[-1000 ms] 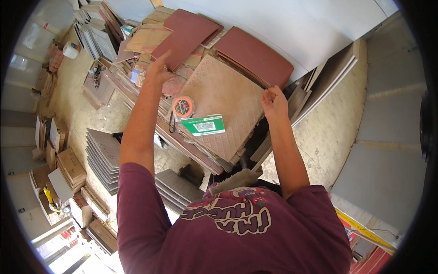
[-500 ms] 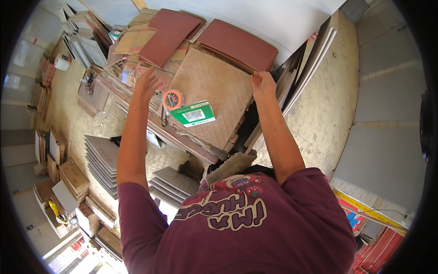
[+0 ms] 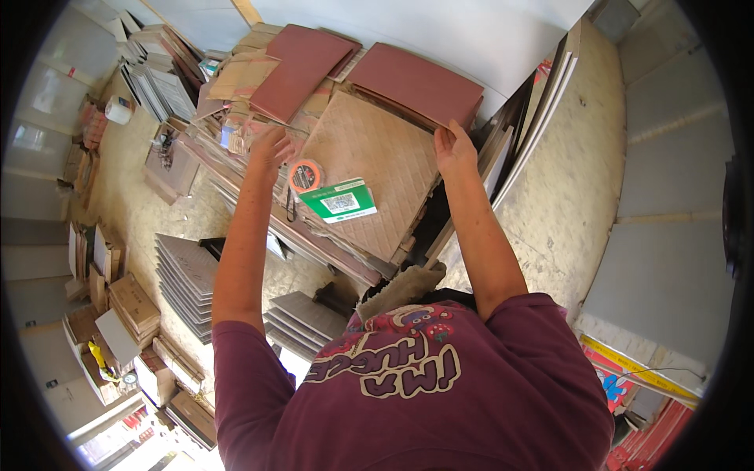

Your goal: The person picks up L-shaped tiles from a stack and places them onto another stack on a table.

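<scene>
A square beige tile [image 3: 373, 153] with a ribbed face lies on top of a stack in front of me. On its left part rest an orange-and-black tape measure [image 3: 305, 176] and a green-and-white card [image 3: 343, 202] with a square code. My left hand [image 3: 269, 147] is over the stack's left side, beside the tape measure, fingers apart and holding nothing. My right hand [image 3: 455, 151] is at the tile's far right corner, fingers stretched up by the front edge of a stack of reddish-brown tiles [image 3: 416, 82]. Whether its fingertips touch that edge is unclear.
More reddish-brown tiles [image 3: 298, 74] lie at the far left on cardboard. Large panels [image 3: 542, 118] lean at the right. Grey tiles [image 3: 186, 275] stand stacked on the floor at left, with cardboard boxes [image 3: 133, 310] beyond. A white wall [image 3: 471, 35] rises behind.
The whole view has shifted slightly. My left hand has moved a little right, toward the tape measure. My right hand's fingers have straightened from a more closed shape. The tiles look unmoved.
</scene>
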The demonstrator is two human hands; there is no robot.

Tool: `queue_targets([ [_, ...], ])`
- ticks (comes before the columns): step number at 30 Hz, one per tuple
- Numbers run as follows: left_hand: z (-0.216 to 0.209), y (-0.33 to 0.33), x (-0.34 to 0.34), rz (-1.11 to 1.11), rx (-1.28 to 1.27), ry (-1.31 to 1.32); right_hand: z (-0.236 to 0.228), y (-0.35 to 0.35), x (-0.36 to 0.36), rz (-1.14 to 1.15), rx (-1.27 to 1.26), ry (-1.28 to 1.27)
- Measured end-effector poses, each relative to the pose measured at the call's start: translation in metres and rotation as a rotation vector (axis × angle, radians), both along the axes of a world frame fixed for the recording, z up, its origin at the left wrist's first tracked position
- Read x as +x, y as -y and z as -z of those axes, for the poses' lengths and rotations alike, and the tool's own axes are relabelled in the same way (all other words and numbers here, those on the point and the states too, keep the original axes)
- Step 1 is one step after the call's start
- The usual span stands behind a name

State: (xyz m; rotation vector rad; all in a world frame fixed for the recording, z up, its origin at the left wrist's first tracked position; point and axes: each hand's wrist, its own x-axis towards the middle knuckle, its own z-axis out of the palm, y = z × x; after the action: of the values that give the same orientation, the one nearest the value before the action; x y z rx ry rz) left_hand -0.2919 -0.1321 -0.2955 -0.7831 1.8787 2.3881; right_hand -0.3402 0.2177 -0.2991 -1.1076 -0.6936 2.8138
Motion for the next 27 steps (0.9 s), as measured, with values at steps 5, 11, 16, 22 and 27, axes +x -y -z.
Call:
queue_targets([
  [5, -0.021, -0.036, -0.019, -0.012, -0.093, -0.087, -0.005, -0.002, 0.003, -0.04, 0.06, -0.215],
  [11, -0.035, -0.059, -0.039, 0.156, -0.051, -0.076, -0.01, -0.002, 0.003, -0.056, 0.029, -0.258],
  [16, -0.041, -0.059, -0.049, 0.14, 0.138, -0.041, -0.015, 0.002, 0.003, -0.188, 0.018, -0.341],
  [22, -0.045, -0.034, -0.033, 0.171, 0.426, -0.091, -0.026, 0.006, 0.007, -0.347, 0.068, -0.358],
  [27, -0.048, -0.029, -0.009, 0.098, 0.366, -0.091, -0.029, 0.011, 0.007, -0.52, 0.109, -0.438],
])
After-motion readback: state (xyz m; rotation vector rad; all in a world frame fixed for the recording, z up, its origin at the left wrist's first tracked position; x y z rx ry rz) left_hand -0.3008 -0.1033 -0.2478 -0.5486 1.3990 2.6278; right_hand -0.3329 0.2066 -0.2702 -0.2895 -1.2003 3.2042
